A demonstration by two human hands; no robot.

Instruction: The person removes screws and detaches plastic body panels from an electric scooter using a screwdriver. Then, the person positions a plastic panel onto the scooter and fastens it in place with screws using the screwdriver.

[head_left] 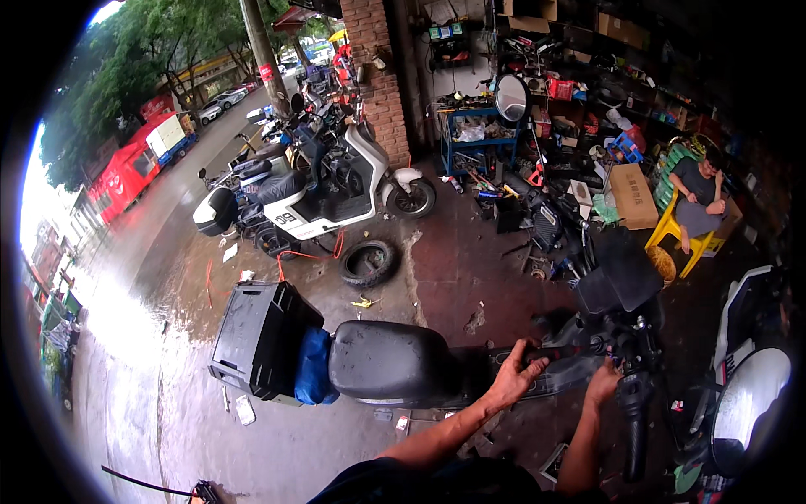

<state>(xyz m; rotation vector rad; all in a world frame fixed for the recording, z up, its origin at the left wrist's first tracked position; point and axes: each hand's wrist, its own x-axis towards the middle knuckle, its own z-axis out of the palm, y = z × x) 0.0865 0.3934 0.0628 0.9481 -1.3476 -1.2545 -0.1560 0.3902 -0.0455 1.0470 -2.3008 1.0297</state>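
A scooter with a long black seat [390,363] stands across in front of me. My left hand [515,378] reaches over its footboard, closed around a dark red-and-black handled tool [564,351]. The tool points right, toward the steering column [598,343] below the handlebar; its tip is hard to make out. My right hand [603,383] is closed at the column, just left of the black handlebar grip [636,433]. Whatever its fingers pinch is too small to name. A dark front panel [620,281] sits just beyond both hands.
A black box [262,340] and a blue bundle [315,367] ride behind the seat. A loose tyre [368,263] lies near a white scooter [336,197]. Someone sits on a yellow chair [666,227] at right, by cluttered shelves. A round mirror [750,401] stands at lower right.
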